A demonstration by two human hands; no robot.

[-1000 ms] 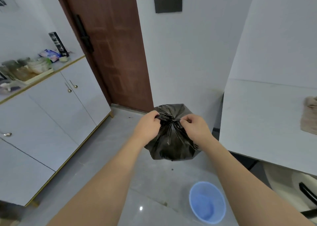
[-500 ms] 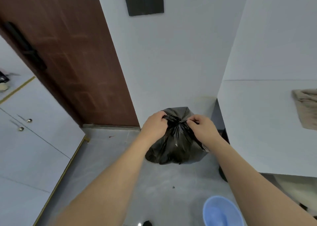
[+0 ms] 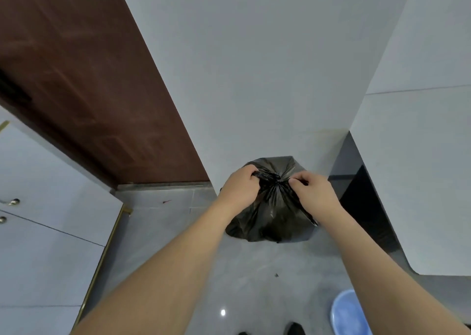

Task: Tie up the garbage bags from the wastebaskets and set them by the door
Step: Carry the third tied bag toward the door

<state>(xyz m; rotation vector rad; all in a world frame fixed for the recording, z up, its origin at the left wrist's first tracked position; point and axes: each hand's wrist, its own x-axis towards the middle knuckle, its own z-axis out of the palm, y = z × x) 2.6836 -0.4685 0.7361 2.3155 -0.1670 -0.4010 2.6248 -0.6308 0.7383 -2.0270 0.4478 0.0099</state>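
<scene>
Both sets of fingers are clamped on the gathered neck of the black garbage bag [image 3: 270, 207]: the left fingers [image 3: 251, 174] are curled round a twisted tail of plastic on one side of the knot, and the right fingers [image 3: 297, 182] pinch the tail on the other side. The left hand [image 3: 239, 187] and right hand [image 3: 314, 194] are held close together, with the knot between them. Compared with a second ago, the bag is seen nearer the white wall [image 3: 254, 80] and the brown door [image 3: 89, 80], and its bottom appears to be lowered almost to the grey floor [image 3: 165, 220]; whether it touches cannot be told. The grip itself is unchanged. From this it is judged that the tying is nearly or fully done and that the bag is being brought to its place by the door. A blue wastebasket [image 3: 349, 314] is left behind at the lower right, and white cabinets [image 3: 51, 207] are seen at the left.
</scene>
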